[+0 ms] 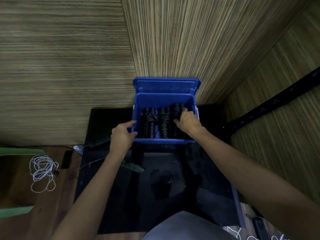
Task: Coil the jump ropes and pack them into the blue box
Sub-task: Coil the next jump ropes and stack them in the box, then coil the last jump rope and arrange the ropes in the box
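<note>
grey cloth of the person's lap (187,226) sits lowest in view, and both bare forearms reach from it toward the blue box (136,116), which stands at the far end of a dark table (110,196) with its lid (166,85) hinged back against the striped wall.

inside the box three coiled jump ropes lie side by side, handles pointing away from the person: one on the box's left (149,122), a green-banded one in the middle (164,122), and a third on the right (177,110). the right hand (186,121) is down in the box with its fingers curled around that third bundle, pinning it near its middle. the left hand (121,135) rests at the box's near-left corner, fingers loosely bent against the outer wall and thumb at the rim, steadying rather than clutching, as far as i can judge.

these bundles look light. the handles seem stiff, while the thin cord wrapped round them is springy and likely to slip loose, so the wrapped middle, where cord crosses both handles, is the sensible place to hold.

nearer than the box, another green-banded handle (132,166) lies on the table with its cord trailing, apparently still uncoiled. left of the table, a tangle of white cord (42,170) and a dark phone (66,159) lie on a wooden surface. nothing blocks the box's opening, though the three bundles leave little floor spare.
</note>
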